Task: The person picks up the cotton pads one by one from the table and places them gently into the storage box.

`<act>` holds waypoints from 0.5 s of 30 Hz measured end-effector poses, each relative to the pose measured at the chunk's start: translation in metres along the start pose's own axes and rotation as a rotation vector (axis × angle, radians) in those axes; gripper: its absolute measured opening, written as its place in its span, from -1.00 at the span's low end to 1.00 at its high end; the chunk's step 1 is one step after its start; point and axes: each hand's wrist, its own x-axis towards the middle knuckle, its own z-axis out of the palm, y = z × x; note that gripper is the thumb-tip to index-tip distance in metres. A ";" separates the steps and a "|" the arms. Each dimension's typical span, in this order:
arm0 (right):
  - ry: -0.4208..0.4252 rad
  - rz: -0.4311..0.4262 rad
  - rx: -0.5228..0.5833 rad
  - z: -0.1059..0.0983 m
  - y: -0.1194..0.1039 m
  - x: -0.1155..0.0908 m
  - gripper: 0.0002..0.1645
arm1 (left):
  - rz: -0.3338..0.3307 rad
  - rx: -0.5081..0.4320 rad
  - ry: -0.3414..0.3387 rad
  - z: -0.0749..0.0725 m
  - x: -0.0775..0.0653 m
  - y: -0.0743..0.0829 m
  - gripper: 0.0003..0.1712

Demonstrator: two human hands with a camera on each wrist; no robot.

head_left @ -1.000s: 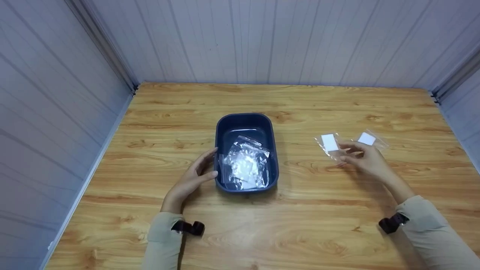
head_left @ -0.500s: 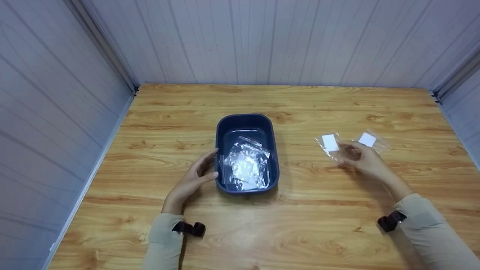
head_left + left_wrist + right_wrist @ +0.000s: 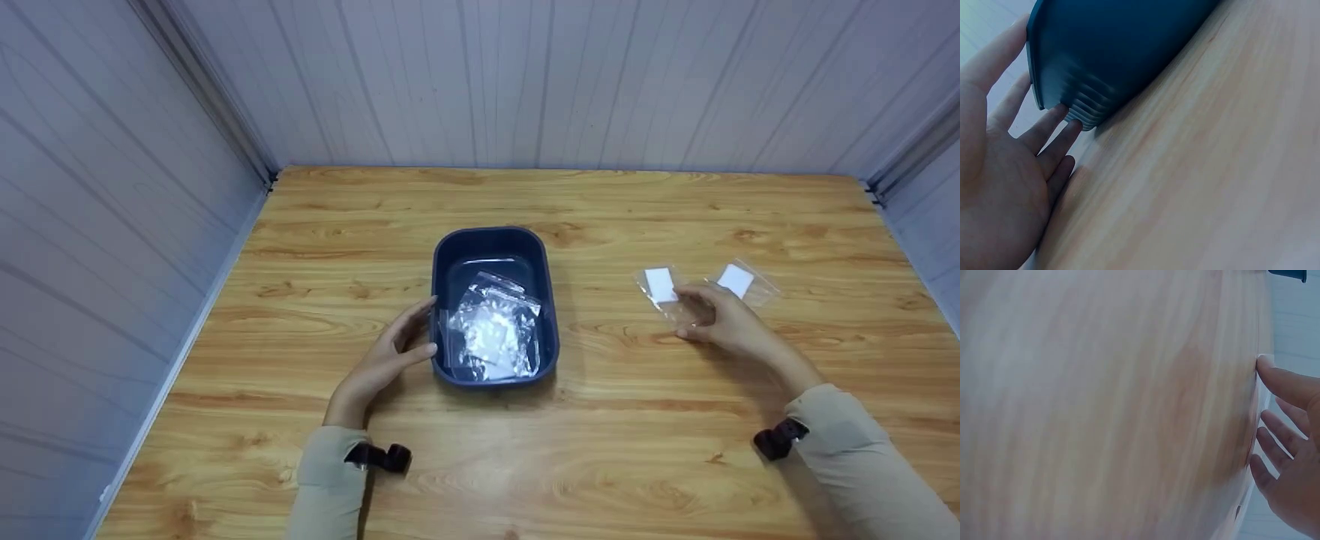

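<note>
In the head view, my left hand point(image 3: 382, 360) rests against the left side of a dark blue plastic bin point(image 3: 553, 330). Its thumb and index fingertip touch the rim; the left wrist view shows the other fingers extended by the ribbed outer wall point(image 3: 1092, 95). Several clear zip bags point(image 3: 499, 330) with white pieces lie inside the bin. To the right, my right hand point(image 3: 727, 319) touches a clear zip bag point(image 3: 661, 286) holding a white card, thumb and fingers spread apart on it at the table. A second such bag point(image 3: 737, 280) lies just behind that hand, partly covered by it.
The wood-grain table point(image 3: 480, 465) runs back to a pale panelled wall point(image 3: 510, 82). Another panel wall point(image 3: 90, 247) borders the left side. A small black wrist camera point(image 3: 386, 456) sits on the left sleeve, another camera point(image 3: 780, 439) on the right sleeve.
My right thumb has moved slightly away from the fingers, widening their gap over the bag. That bag has shifted slightly right. The left hand and bin hold their place.
</note>
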 end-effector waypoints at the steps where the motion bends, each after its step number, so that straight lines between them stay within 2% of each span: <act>1: 0.002 -0.005 -0.002 0.000 0.000 0.000 -0.24 | 0.000 0.000 0.000 0.000 0.000 0.000 -0.20; 7: 0.005 0.007 -0.006 0.000 0.001 0.002 -0.26 | -0.006 0.002 0.004 0.000 0.000 0.000 -0.20; 15: 0.001 -0.005 -0.067 0.000 0.000 0.007 -0.42 | -0.014 0.014 0.010 -0.001 0.000 0.000 -0.19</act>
